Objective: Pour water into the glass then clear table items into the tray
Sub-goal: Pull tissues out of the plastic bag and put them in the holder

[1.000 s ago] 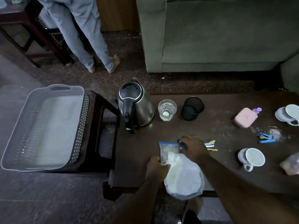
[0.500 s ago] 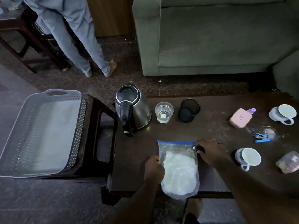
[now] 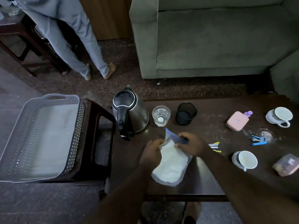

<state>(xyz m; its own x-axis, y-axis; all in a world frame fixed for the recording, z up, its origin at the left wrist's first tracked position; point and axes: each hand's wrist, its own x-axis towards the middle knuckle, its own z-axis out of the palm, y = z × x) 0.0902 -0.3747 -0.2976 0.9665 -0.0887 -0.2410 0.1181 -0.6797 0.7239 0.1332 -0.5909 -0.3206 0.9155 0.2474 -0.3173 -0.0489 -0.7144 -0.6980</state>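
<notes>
A clear zip bag of white powder [image 3: 171, 165] lies tilted near the front edge of the dark table [image 3: 210, 183]. My left hand [image 3: 152, 152] grips its left side and my right hand [image 3: 192, 144] pinches its blue zip top. Behind them stand a steel kettle [image 3: 131, 112] and a glass [image 3: 161, 115] holding water. The grey perforated tray [image 3: 40, 136] rests on a dark stool to the left, with nothing in it.
On the table are a black mesh cup [image 3: 185, 113], a pink box [image 3: 237, 121], a blue stapler [image 3: 258, 140], two white mugs [image 3: 246, 160] [image 3: 279, 116], pens [image 3: 214, 146] and a small plastic container [image 3: 286, 164]. A sofa [image 3: 210, 38] stands behind; a person [image 3: 69, 29] stands far left.
The bag has been turned and its top lifted; my right hand moved left from the bag's right corner to the zip top. My left hand stays on the left side.
</notes>
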